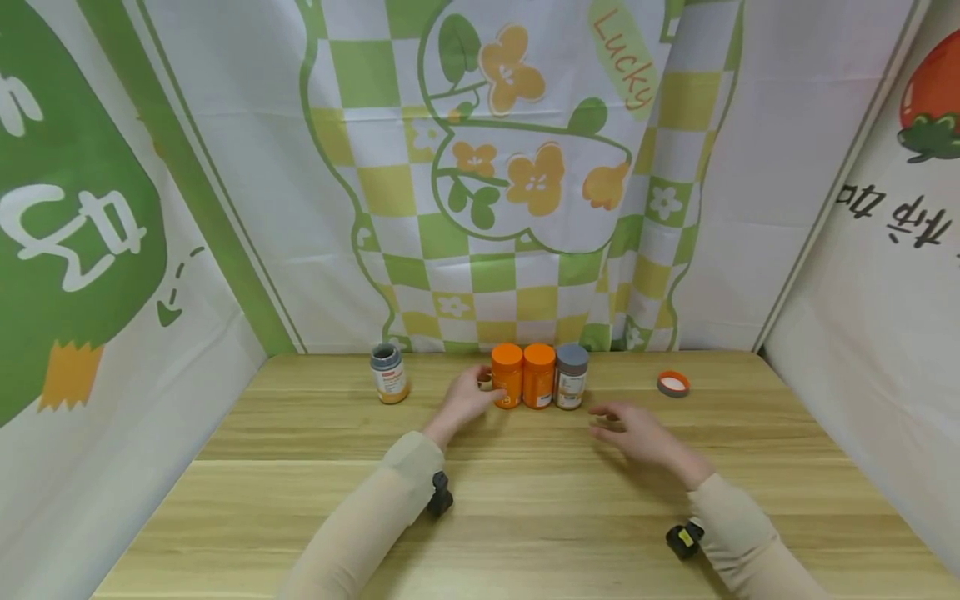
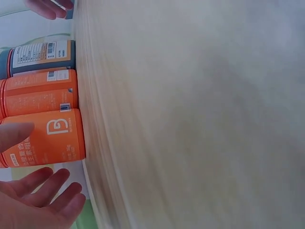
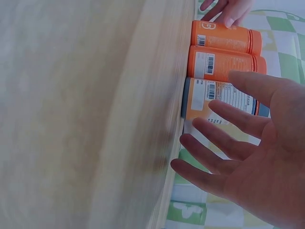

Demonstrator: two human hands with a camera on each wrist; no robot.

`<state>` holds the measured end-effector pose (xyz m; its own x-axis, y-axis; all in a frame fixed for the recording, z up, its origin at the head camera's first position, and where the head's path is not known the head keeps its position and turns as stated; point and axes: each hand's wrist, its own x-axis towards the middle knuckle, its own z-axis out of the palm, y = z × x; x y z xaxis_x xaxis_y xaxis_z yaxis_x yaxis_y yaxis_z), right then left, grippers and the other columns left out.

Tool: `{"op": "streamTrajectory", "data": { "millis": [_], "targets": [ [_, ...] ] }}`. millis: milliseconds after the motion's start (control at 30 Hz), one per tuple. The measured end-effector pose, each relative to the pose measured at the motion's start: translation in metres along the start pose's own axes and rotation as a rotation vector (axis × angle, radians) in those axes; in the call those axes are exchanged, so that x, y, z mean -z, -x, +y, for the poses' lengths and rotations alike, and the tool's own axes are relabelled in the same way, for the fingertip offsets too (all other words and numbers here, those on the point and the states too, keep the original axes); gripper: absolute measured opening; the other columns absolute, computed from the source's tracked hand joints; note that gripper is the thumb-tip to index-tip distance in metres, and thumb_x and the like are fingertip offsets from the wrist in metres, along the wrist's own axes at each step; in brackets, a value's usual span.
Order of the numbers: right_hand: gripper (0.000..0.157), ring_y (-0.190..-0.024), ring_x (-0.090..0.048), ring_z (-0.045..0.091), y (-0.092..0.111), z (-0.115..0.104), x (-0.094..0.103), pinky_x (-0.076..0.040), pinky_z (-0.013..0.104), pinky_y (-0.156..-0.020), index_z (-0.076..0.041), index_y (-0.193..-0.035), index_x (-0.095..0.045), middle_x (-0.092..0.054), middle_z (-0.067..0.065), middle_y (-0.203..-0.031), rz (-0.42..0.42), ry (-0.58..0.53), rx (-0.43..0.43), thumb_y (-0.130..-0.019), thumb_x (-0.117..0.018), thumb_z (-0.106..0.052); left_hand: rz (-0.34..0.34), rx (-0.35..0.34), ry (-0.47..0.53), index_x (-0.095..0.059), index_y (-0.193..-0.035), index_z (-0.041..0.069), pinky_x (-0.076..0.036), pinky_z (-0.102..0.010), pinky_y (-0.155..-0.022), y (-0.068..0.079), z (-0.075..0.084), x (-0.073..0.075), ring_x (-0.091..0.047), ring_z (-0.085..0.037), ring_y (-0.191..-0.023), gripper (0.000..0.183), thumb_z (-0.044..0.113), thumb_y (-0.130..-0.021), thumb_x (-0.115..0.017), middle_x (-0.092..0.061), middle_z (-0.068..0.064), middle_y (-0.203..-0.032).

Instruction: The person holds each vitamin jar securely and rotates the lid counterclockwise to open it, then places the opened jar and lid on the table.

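Three lidded bottles stand upright in a row near the table's back edge: an orange bottle [image 1: 507, 380] on the left, a second orange bottle [image 1: 538, 382] beside it, and a grey-capped bottle [image 1: 571, 388] with a pale label on the right. My left hand [image 1: 462, 402] is at the left orange bottle, its thumb [image 2: 16, 135] across the front and its loosely bent fingers beside its left side. To the right of the row, my right hand [image 1: 637, 431] is held with fingers spread, apart from the grey-capped bottle and holding nothing.
Farther left stands an open-topped bottle [image 1: 389, 379] with a grey neck and white label. A round lid [image 1: 673, 383], orange-rimmed with a white inside, lies on the wooden table [image 1: 555, 517] at the right. A patterned curtain [image 1: 495, 275] hangs behind the table.
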<state>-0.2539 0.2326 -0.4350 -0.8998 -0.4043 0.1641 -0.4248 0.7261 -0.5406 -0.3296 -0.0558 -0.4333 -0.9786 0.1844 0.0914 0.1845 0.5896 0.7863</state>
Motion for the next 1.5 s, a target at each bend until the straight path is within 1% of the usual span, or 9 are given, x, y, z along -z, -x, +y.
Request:
{"op": "streamTrajectory", "data": {
  "millis": [133, 333, 433, 667, 1000, 1167, 1267, 1400, 1500],
  "targets": [
    [0.04, -0.106, -0.051, 0.035, -0.001, -0.002, -0.001, -0.042, 0.047, -0.087, -0.001, -0.118, -0.053, -0.054, 0.017, -0.118, -0.008, -0.013, -0.006, -0.086, -0.056, -0.025, 0.0, 0.01, 0.013, -0.05, -0.12, 0.008, -0.042, -0.039, -0.087, -0.004, -0.001, -0.004, -0.051, -0.027, -0.106, 0.053, 0.03, -0.075, -0.068, -0.056, -0.01, -0.116],
    [0.04, -0.107, -0.05, 0.035, -0.002, -0.004, -0.001, -0.041, 0.047, -0.088, -0.003, -0.119, -0.052, -0.054, 0.016, -0.119, -0.019, -0.033, -0.017, -0.086, -0.055, -0.025, 0.007, 0.024, 0.049, -0.05, -0.119, 0.005, -0.044, -0.037, -0.083, -0.009, 0.0, -0.009, -0.053, -0.024, -0.099, 0.057, 0.03, -0.072, -0.071, -0.057, -0.011, -0.11],
    [0.04, -0.108, -0.05, 0.034, -0.002, -0.005, -0.001, -0.04, 0.047, -0.088, -0.004, -0.119, -0.052, -0.054, 0.015, -0.12, -0.025, -0.044, -0.029, -0.086, -0.055, -0.027, 0.009, 0.037, 0.059, -0.049, -0.12, 0.006, -0.044, -0.036, -0.08, -0.01, 0.0, -0.011, -0.053, -0.023, -0.096, 0.06, 0.03, -0.07, -0.073, -0.057, -0.01, -0.107],
    [0.04, -0.106, -0.05, 0.034, -0.001, -0.005, -0.001, -0.041, 0.047, -0.087, -0.004, -0.118, -0.053, -0.054, 0.015, -0.118, -0.019, -0.035, -0.017, -0.086, -0.055, -0.027, 0.002, 0.036, 0.066, -0.048, -0.121, 0.009, -0.044, -0.035, -0.08, -0.014, -0.003, -0.014, -0.053, -0.022, -0.095, 0.062, 0.031, -0.069, -0.074, -0.057, -0.008, -0.106],
    [0.039, -0.107, -0.05, 0.035, -0.002, -0.004, -0.002, -0.041, 0.047, -0.087, -0.004, -0.119, -0.052, -0.054, 0.016, -0.119, -0.024, -0.041, -0.027, -0.086, -0.055, -0.025, 0.001, 0.039, 0.079, -0.05, -0.119, 0.01, -0.046, -0.032, -0.074, -0.015, -0.004, -0.013, -0.054, -0.021, -0.093, 0.063, 0.03, -0.066, -0.076, -0.058, -0.007, -0.103],
    [0.04, -0.107, -0.05, 0.036, -0.002, -0.004, -0.001, -0.041, 0.047, -0.087, -0.003, -0.12, -0.052, -0.054, 0.017, -0.119, -0.024, -0.056, -0.024, -0.086, -0.055, -0.025, 0.009, 0.022, 0.072, -0.052, -0.116, 0.01, -0.046, -0.032, -0.073, -0.014, -0.004, -0.012, -0.055, -0.019, -0.09, 0.06, 0.03, -0.065, -0.077, -0.059, -0.007, -0.099],
    [0.041, -0.107, -0.05, 0.035, -0.002, -0.003, -0.001, -0.04, 0.047, -0.088, -0.003, -0.12, -0.052, -0.054, 0.016, -0.119, -0.022, -0.067, -0.037, -0.086, -0.055, -0.026, 0.013, 0.017, 0.074, -0.053, -0.114, 0.011, -0.046, -0.032, -0.074, -0.014, -0.003, -0.012, -0.055, -0.019, -0.088, 0.059, 0.03, -0.064, -0.078, -0.06, -0.006, -0.096],
    [0.041, -0.107, -0.051, 0.034, -0.002, -0.001, -0.001, -0.041, 0.046, -0.088, -0.004, -0.121, -0.051, -0.054, 0.015, -0.12, -0.02, -0.062, -0.052, -0.086, -0.055, -0.026, 0.035, 0.011, 0.072, -0.054, -0.113, 0.012, -0.045, -0.032, -0.074, -0.013, -0.002, -0.012, -0.056, -0.018, -0.085, 0.059, 0.029, -0.062, -0.079, -0.061, -0.005, -0.093],
    [0.041, -0.106, -0.052, 0.034, -0.003, 0.0, -0.001, -0.041, 0.046, -0.088, -0.004, -0.121, -0.051, -0.054, 0.015, -0.119, -0.017, -0.05, -0.039, -0.087, -0.055, -0.026, 0.057, 0.007, 0.052, -0.056, -0.111, 0.013, -0.045, -0.031, -0.074, -0.011, -0.001, -0.012, -0.056, -0.017, -0.082, 0.059, 0.031, -0.06, -0.08, -0.062, -0.003, -0.089]
  ]
}}
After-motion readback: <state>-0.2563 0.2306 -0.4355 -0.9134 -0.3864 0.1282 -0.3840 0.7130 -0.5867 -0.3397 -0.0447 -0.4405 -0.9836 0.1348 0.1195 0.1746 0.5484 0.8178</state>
